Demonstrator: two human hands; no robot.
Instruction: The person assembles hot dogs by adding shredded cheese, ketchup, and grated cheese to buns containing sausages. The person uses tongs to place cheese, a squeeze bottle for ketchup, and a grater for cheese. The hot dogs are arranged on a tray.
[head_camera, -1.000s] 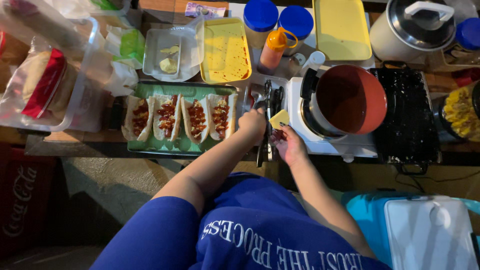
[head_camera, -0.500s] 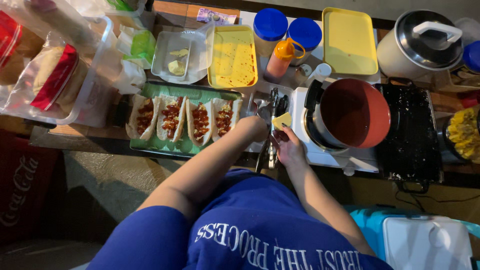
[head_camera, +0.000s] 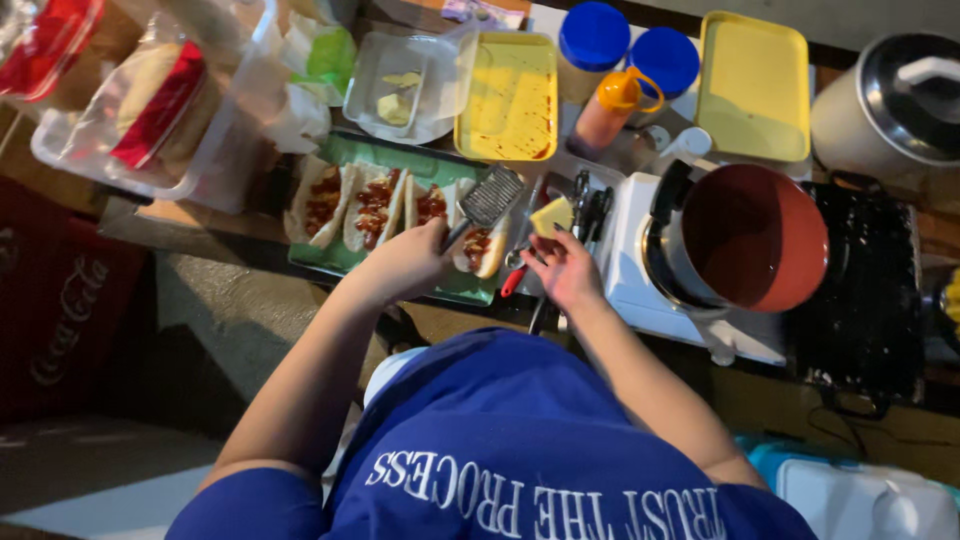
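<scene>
Two hands at work over filled buns on a green tray.
The left hand (head_camera: 405, 262) grips a flat metal grater (head_camera: 489, 197), long axis tilting up-right above the sauced buns (head_camera: 375, 205); the right hand (head_camera: 560, 268) pinches a yellow cheese block (head_camera: 551, 215) beside it.

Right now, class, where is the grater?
In the head view, the grater is in the left hand, held over the buns on the green tray, left of the cheese.

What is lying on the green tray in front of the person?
The green tray carries four filled buns topped with red sauce. The left hand and the grater it holds cover part of the rightmost bun; the tray's near edge is hidden.
</scene>
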